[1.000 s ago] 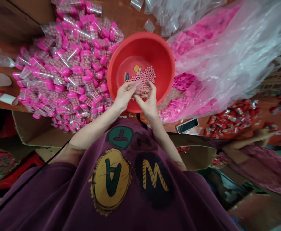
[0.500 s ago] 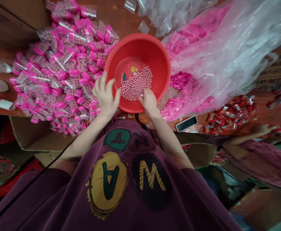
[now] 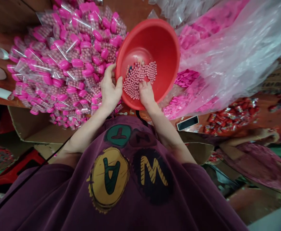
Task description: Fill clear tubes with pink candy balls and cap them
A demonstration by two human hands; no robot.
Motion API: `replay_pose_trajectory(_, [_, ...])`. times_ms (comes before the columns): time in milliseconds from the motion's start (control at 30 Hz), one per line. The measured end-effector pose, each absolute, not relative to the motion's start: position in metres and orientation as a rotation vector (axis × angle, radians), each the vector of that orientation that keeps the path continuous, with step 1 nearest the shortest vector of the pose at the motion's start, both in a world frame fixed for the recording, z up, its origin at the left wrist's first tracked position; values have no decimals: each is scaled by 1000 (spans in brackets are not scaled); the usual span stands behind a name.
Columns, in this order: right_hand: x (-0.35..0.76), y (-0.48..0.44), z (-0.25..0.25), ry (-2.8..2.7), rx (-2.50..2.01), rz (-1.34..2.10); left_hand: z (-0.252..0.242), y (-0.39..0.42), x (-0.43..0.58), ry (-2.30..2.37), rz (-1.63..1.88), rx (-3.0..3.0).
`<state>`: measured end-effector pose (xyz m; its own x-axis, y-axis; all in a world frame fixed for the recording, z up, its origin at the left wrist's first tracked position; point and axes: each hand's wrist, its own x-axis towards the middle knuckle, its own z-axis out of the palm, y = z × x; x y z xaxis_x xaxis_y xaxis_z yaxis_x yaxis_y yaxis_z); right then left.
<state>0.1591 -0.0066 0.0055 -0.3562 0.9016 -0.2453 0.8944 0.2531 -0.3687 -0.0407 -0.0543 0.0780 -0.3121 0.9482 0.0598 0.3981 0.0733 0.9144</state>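
Observation:
A red plastic basin (image 3: 165, 41) is tilted toward me, its far side raised. My left hand (image 3: 111, 88) grips its left rim, thumb on the near side and fingers partly hidden behind the wall. Small round pink beads (image 3: 136, 78) are heaped in the lower left of the basin. Among them is my right hand (image 3: 146, 93), fingers curled and pushed into the beads; what they hold, if anything, is hidden. To the left lies a big pile of clear tubes with bright pink caps (image 3: 70, 64), filled with pink beads.
Right of the basin, a large clear plastic bag (image 3: 227, 54) holds bright pink pieces. Clear empty tubes (image 3: 178, 11) lie behind. A phone (image 3: 187, 123) rests at the table's front edge, near red wrapped packets (image 3: 231, 115). Another person's arm (image 3: 246, 139) shows at right.
The basin has tipped toward me, and my left hand has closed on its rim. My right hand stays in the beads; the small clear item seen at its fingers is now hidden.

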Motion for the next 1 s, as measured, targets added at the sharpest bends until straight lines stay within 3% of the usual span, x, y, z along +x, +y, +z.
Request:
replay_pose_trajectory(333, [140,-30,34,-1758,-1283,1222,76,-53,-56,1861,1249,1416])
replay_pose_trajectory(467, [140,-36,59,-1558,-1263,1237,93,-61,-22,1517,1217,1360])
replay_pose_trajectory(700, [156,-40,76,-1530,-1224,1197,108,-50,2,1163,1137,755])
replay_pose_trajectory(1000, [195,-34,133,-1849,-1117,1194,132,-49,-8,1030,928,785])
